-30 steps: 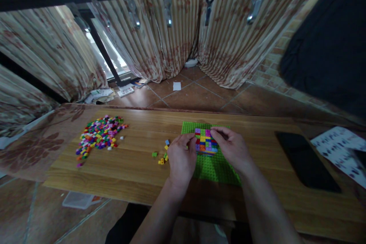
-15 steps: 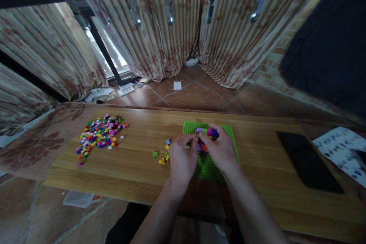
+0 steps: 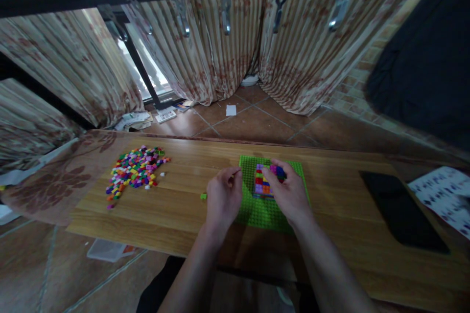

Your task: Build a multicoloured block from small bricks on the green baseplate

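A green studded baseplate lies on the wooden table, with a low block of multicoloured toy bricks built up on it. My right hand rests over the right part of this build, its thumb on top and its fingers bent round the far side. Just off the plate's left edge hovers my left hand, fingers curled and the fingertips close together; whether a brick is between them is hidden. A small green brick shows beside the left hand.
Far to the left is a heap of loose coloured bricks, with a white brick near it. A black flat panel and a printed sheet lie at the right. A clear plastic box is on the floor.
My left hand has drawn back leftward from the brick build to the plate's edge, now covering the small yellow bricks there. My right hand stays at the build. The view has shifted slightly.
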